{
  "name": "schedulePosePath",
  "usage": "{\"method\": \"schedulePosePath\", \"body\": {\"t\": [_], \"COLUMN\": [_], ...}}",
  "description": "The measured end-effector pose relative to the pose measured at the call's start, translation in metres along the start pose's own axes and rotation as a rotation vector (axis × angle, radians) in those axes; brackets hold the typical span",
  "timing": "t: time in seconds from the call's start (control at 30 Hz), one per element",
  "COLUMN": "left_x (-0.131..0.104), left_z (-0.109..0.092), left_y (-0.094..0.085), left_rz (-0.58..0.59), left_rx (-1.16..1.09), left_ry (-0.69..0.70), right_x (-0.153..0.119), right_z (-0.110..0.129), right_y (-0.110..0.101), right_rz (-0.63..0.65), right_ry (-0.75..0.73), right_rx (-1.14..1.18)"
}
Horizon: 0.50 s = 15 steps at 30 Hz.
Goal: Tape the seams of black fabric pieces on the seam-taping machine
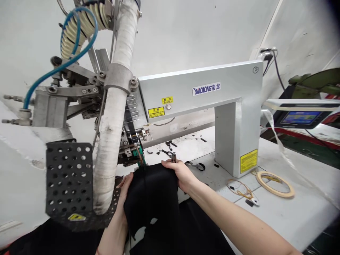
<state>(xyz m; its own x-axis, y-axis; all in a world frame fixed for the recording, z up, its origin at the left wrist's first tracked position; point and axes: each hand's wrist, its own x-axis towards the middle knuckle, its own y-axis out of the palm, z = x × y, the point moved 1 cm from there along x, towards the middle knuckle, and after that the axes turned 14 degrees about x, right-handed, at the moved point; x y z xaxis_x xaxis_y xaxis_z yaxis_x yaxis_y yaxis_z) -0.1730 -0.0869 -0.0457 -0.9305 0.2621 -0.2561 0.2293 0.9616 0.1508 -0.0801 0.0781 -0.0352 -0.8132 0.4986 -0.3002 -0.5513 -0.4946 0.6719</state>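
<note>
A piece of black fabric [155,187] is stretched between my two hands, its upper edge just under the taping machine's green-sided head [139,156]. My left hand [123,198] grips the fabric's left edge, with its fingers partly hidden behind it. My right hand [182,173] is closed on the upper right corner, thumb on top. A small pointed metal tool tip [173,157] shows beside the right fingers; I cannot tell whether it is held. A narrow dark line runs down the cloth from the head. More black fabric hangs below.
A wrapped white pipe [110,141] and perforated black guard [69,180] stand close on the left. The grey machine arm [202,86] spans behind. On the white table lie black scraps [172,143], a tape roll [276,184] and tangled cord [241,191]. A control screen [301,117] stands right.
</note>
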Motion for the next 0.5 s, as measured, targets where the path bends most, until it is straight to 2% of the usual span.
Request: {"method": "schedulePosePath", "body": {"t": [0.2, 0.37, 0.47, 0.5], "left_x": [0.008, 0.005, 0.011, 0.013], "left_z": [0.000, -0.005, -0.002, 0.000], "left_y": [0.002, 0.006, 0.002, -0.001], "left_rz": [-0.057, -0.040, -0.072, -0.051], "left_rx": [-0.024, 0.013, 0.043, 0.043], "left_ry": [-0.084, -0.127, -0.243, -0.260], "right_x": [0.009, 0.006, 0.002, 0.001], "right_z": [-0.003, -0.002, -0.002, -0.002], "right_y": [0.001, 0.004, 0.005, 0.005], "right_rz": [-0.080, -0.142, -0.190, -0.199], "right_ry": [0.038, 0.196, 0.326, 0.358], "right_rx": [0.115, 0.192, 0.234, 0.250]}}
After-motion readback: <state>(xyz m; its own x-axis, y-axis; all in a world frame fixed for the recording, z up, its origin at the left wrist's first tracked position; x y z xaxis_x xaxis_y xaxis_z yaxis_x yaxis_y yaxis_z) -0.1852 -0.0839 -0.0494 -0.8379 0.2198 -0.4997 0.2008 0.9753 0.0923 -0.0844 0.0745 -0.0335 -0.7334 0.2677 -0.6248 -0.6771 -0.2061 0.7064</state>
